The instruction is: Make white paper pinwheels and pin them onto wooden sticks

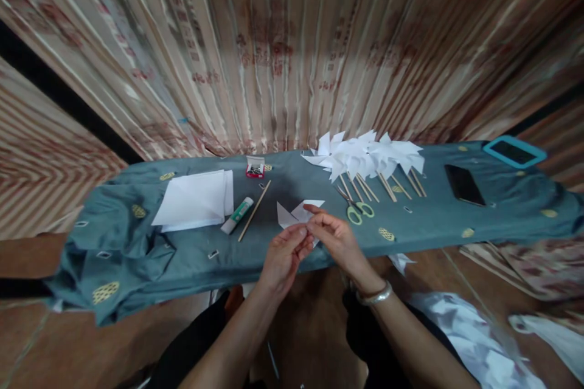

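Observation:
A folded white paper pinwheel [287, 217] is held near the table's front edge, its pointed blades sticking out past my fingers. My left hand [285, 255] is closed, thumb and fingertips pinched at the pinwheel's middle. From the other side my right hand [335, 236] pinches the same spot, its index finger stretched over a blade. The fingers hide the pinwheel's centre, so any small piece there cannot be made out. To the left lie a thin wooden stick [254, 209] and a glue stick [237, 215]. Green-handled scissors [360, 211] rest right of my hands.
White paper sheets [191, 199] are stacked at the left; a small red box [255, 168] stands open behind. Finished pinwheels [369, 155] on sticks lie at the back right, beside a black phone [464, 185] and a blue-framed device [514, 152]. More folded paper [474, 334] sits below right.

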Demonstrator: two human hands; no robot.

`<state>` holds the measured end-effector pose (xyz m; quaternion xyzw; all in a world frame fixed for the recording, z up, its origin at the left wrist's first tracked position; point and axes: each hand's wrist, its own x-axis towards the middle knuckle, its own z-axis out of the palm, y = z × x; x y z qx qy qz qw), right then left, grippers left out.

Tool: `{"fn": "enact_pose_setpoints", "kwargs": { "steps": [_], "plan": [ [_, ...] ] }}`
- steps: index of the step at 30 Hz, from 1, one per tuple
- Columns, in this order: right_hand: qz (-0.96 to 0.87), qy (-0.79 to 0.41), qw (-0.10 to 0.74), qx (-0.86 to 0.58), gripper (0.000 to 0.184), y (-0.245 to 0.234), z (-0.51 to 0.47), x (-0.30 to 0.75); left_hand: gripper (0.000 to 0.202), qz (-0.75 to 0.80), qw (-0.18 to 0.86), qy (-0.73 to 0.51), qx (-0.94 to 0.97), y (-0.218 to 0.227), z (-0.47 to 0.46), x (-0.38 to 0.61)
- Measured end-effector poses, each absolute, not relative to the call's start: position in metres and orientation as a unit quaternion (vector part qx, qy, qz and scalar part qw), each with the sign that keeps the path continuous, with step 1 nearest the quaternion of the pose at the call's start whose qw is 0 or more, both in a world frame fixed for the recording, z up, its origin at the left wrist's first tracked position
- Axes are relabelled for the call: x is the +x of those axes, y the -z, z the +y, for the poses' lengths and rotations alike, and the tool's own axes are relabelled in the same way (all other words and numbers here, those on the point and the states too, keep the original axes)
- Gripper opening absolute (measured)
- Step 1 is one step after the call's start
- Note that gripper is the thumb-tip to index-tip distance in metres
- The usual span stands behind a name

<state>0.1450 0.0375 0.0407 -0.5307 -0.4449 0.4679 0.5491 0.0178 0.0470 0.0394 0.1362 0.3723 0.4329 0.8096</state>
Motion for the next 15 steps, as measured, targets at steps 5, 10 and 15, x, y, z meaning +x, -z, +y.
{"fn": "enact_pose_setpoints", "kwargs": {
  "steps": [5,10,15],
  "plan": [
    [-0.438,-0.462,0.539,-0.551,0.020,-0.026,0.024,0.159,0.043,0.394,0.808,-0.411,0.150,-0.033,0.044,0.027],
    [-0.445,-0.423,0.537,-0.579,0.013,-0.018,0.009,0.168,0.043,0.417,0.801,-0.394,0.169,-0.029,0.039,0.034],
    [-0.467,-0.399,0.525,-0.590,0.010,-0.015,-0.001,0.173,0.038,0.415,0.788,-0.402,0.215,-0.027,0.035,0.036]
  ]
}}
